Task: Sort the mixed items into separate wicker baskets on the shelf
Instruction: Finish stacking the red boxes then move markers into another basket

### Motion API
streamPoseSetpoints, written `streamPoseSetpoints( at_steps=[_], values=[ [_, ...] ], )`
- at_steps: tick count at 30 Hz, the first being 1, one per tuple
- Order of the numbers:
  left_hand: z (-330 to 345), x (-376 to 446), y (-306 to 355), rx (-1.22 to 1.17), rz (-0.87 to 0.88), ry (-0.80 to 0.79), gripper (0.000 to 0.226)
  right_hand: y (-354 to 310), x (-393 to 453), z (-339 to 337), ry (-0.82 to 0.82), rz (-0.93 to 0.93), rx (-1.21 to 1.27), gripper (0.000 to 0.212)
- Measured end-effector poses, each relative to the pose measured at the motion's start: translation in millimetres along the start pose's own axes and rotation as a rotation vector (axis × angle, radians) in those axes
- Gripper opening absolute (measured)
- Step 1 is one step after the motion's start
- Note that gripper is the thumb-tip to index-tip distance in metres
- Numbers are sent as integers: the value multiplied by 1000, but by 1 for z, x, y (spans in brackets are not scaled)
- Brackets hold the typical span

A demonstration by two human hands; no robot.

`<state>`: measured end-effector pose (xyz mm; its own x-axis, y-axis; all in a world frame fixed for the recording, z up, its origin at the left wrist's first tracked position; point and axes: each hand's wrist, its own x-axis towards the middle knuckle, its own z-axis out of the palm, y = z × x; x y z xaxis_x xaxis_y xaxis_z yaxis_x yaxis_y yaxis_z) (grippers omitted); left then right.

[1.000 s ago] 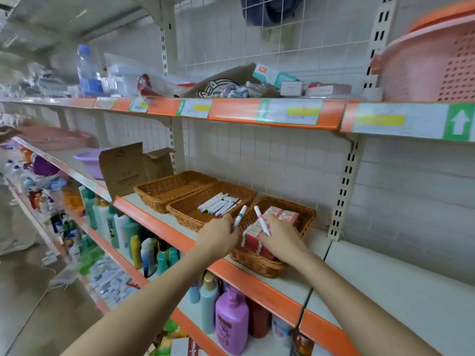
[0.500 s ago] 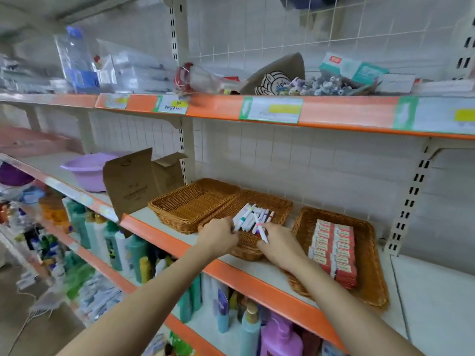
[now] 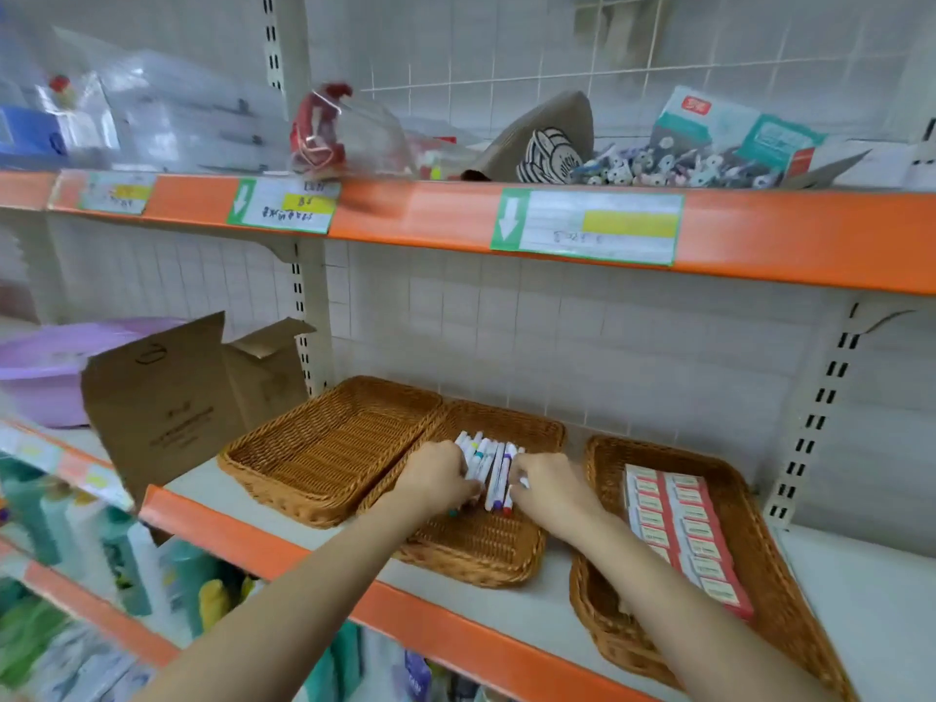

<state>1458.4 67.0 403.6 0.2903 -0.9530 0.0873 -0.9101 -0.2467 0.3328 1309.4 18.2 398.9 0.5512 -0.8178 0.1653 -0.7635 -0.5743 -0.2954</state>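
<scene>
Fingers of both the left hand (image 3: 436, 478) and right hand (image 3: 549, 486) curl around white markers (image 3: 494, 466) in the middle basket (image 3: 527, 428); labels unreadable.

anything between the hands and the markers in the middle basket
Nothing visible. Both the left hand and the right hand are already on the markers, which lie inside the middle basket. The left basket and the red boxes sit off to the sides.

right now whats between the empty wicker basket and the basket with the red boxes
In the head view, the middle basket holding the markers sits between the empty basket and the red-box basket, with both hands on the markers.
</scene>
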Motion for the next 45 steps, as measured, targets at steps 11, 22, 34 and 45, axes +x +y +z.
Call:
streamPoseSetpoints(
  at_steps=[11, 22, 34, 45],
  values=[
    [26, 67, 4, 21, 148, -122, 39, 5, 46, 13, -131, 44, -424, 33],
    [43, 83, -7, 206, 388, -128, 41, -4, 42, 21, -246, 123, -516, 46],
    [40, 62, -15, 201, 421, -401, 74, -14, -3, 17, -267, 200, -210, 74],
    [25, -6, 33, 31, 516, -241, 60, -5, -94, -10, -132, 167, -132, 64]
  ],
)
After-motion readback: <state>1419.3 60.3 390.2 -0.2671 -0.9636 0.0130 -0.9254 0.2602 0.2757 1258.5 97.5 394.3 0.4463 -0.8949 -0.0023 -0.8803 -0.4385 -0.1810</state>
